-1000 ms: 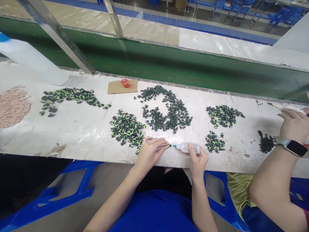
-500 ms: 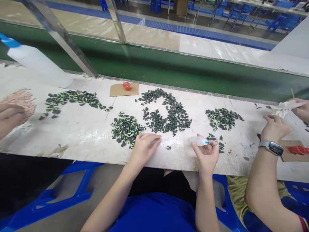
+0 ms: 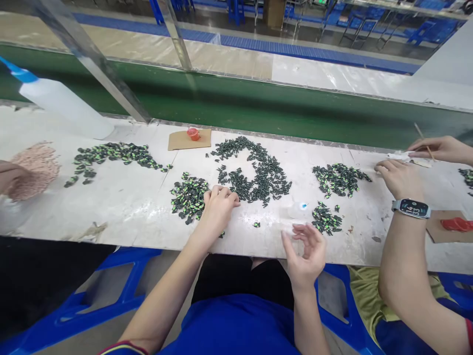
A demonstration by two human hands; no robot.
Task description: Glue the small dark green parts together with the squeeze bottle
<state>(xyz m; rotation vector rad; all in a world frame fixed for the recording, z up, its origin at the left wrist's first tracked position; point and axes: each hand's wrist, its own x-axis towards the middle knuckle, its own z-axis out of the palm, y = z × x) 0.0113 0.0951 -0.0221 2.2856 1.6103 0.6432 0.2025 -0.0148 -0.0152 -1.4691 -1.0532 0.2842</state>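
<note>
My left hand [image 3: 219, 204] is at the table between a pile of small dark pieces with yellow-green spots [image 3: 187, 197] and a ring-shaped heap of plain dark pieces [image 3: 273, 180]. Its fingers are bent down and together at the heap's lower edge; whatever they pinch is hidden. My right hand [image 3: 307, 249] is open and holds nothing, thumb and fingers apart, at the table's front edge. Just beyond it a small white squeeze bottle with a blue tip [image 3: 296, 210] rests on the table. One spotted piece [image 3: 256, 225] lies alone between my hands.
Spotted pieces also form piles at right [image 3: 340, 180] and beside the bottle [image 3: 326, 218]. A red cup [image 3: 193, 133] sits on cardboard [image 3: 177, 142]. A large white bottle [image 3: 68, 106] leans at left. Co-workers' hands flank me, one by pinkish bits [image 3: 39, 167], two [image 3: 401, 180] at right.
My right hand has let go of the small bottle, which now rests on the table, and has drawn back toward me. My left hand has moved slightly away from me, toward the dark heap.
</note>
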